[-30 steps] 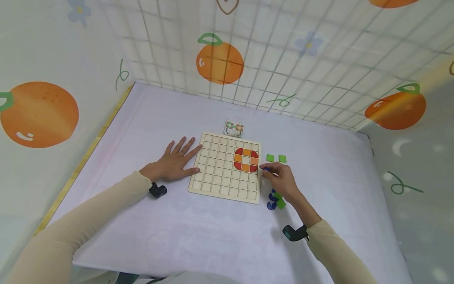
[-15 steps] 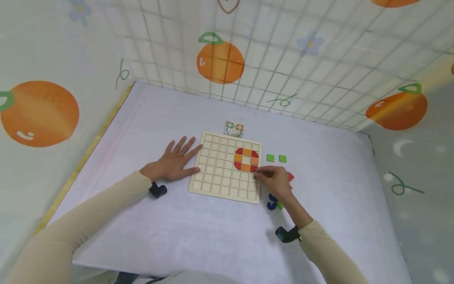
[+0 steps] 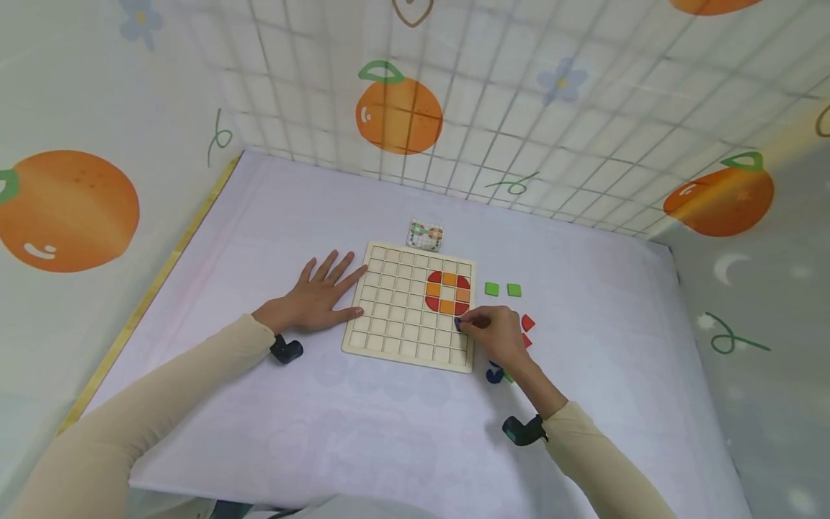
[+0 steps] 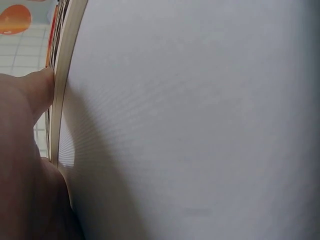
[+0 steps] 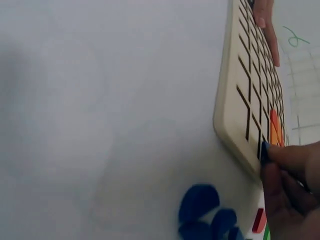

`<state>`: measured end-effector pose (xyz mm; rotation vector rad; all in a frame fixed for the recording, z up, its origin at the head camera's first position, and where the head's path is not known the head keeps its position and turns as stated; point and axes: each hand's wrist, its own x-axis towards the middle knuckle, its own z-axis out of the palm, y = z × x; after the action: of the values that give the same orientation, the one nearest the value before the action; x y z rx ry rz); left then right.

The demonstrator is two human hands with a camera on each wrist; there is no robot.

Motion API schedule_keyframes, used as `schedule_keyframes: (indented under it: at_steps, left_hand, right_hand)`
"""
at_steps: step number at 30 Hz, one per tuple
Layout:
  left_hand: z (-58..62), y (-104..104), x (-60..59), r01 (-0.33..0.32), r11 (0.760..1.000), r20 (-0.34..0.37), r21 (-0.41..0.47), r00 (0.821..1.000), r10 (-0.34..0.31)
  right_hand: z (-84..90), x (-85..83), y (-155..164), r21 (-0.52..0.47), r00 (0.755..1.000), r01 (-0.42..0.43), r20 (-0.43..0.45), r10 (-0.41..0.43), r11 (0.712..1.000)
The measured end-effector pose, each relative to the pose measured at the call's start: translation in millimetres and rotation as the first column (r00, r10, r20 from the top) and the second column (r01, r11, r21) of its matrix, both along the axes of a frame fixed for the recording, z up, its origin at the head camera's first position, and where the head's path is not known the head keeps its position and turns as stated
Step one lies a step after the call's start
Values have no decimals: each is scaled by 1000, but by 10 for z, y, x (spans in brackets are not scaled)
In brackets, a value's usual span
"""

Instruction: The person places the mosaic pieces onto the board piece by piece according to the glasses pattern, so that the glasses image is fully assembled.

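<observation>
A wooden grid board (image 3: 402, 317) lies on the pale cloth, with a ring of red and orange tiles (image 3: 448, 293) set in its right part. My left hand (image 3: 320, 292) rests flat beside the board's left edge (image 4: 62, 95), fingers straight, thumb touching the rim. My right hand (image 3: 483, 328) pinches a small blue piece (image 3: 457, 324) over the board's right side, just below the ring; the right wrist view shows the blue piece (image 5: 264, 150) at the fingertips against the board (image 5: 240, 90).
Two green squares (image 3: 503, 290) lie right of the board, red pieces (image 3: 527, 324) beside my right hand, blue pieces (image 5: 202, 212) and a green one near the wrist. A small pattern card (image 3: 426, 234) sits behind the board. Printed walls enclose the cloth.
My right hand has carried the blue piece leftward from beside the board onto its right side. Red pieces it covered now show. The left hand has stayed put.
</observation>
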<state>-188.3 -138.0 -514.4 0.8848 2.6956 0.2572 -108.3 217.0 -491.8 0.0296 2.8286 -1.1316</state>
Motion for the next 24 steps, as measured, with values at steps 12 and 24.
schedule_keyframes:
  at_steps: [12,24]
  left_hand:
    - [17,0,12,-4,1000,4,3,1000,4]
    - [-46,-15,-3,3,1000,-11,6,1000,-3]
  right_hand:
    - [-6,44,67,-16,997,-68,-28,68,998]
    - [87,348,441,339,979,-205,54,199,918]
